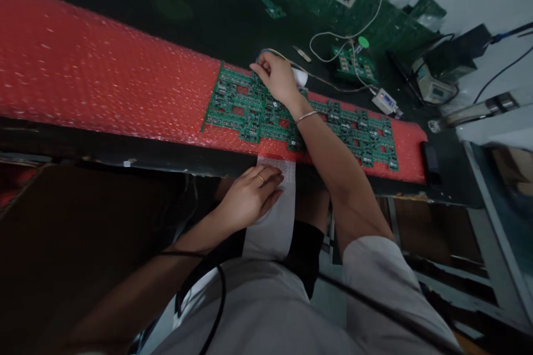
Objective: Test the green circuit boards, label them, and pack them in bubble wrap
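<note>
A row of green circuit boards lies on red bubble wrap along the table's front edge. Over the boards' far edge, toward the left end, my right hand is closed in a pinch. Whatever its fingertips grip is too small or hidden to make out. A long white strip, apparently a sheet of small labels, runs from the table edge down over my lap. My left hand lies on this strip with its fingers stretched out flat, just below the table edge.
Behind my right wrist is a white roll. A cable leads to a small meter at the right, near a stack of boards. A knife-like tool lies behind the row. A black object sits at the right end.
</note>
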The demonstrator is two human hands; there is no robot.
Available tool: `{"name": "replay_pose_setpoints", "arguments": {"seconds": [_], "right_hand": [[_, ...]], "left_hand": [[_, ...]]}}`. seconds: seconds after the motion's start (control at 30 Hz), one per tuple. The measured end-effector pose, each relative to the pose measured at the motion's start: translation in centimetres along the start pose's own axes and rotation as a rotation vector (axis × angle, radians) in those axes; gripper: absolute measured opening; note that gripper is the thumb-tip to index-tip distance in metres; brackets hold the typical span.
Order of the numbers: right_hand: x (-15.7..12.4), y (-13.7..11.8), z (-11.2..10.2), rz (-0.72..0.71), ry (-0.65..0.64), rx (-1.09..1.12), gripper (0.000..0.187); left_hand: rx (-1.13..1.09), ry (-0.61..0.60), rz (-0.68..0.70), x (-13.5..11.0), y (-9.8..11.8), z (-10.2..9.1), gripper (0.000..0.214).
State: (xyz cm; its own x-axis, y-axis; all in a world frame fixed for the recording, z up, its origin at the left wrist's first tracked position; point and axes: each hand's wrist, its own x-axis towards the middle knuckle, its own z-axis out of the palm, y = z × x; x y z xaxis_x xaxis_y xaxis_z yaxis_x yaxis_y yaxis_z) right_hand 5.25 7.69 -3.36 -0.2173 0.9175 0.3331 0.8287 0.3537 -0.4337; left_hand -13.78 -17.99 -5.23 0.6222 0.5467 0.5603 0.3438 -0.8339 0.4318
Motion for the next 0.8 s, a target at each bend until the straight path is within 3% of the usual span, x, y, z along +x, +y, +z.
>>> {"name": "replay_pose_setpoints", "arguments": {"seconds": [0.2, 0.53, 0.7, 0.8], "right_hand": [[0.4, 0.4, 0.3, -0.050, 0.025, -0.007, 0.060], [-0.1, -0.2, 0.0, -0.011, 0.014, 0.021, 0.052], [0.1, -0.1, -0.1, -0.005, 0.008, 0.025, 0.050], [0.3, -0.1, -0.1, -0.003, 0.007, 0.019, 0.042]], "left_hand": [[0.057, 0.035, 0.004, -1.1, -0.3, 1.6, 0.027], [0.183, -0.008, -0.031, -3.5, 0.8, 2.4, 0.060], [0.132, -0.004, -0.040, -3.7, 1.0, 2.2, 0.056], [0.049, 0.093, -0.088, -3.8, 0.4, 1.3, 0.050]]}}
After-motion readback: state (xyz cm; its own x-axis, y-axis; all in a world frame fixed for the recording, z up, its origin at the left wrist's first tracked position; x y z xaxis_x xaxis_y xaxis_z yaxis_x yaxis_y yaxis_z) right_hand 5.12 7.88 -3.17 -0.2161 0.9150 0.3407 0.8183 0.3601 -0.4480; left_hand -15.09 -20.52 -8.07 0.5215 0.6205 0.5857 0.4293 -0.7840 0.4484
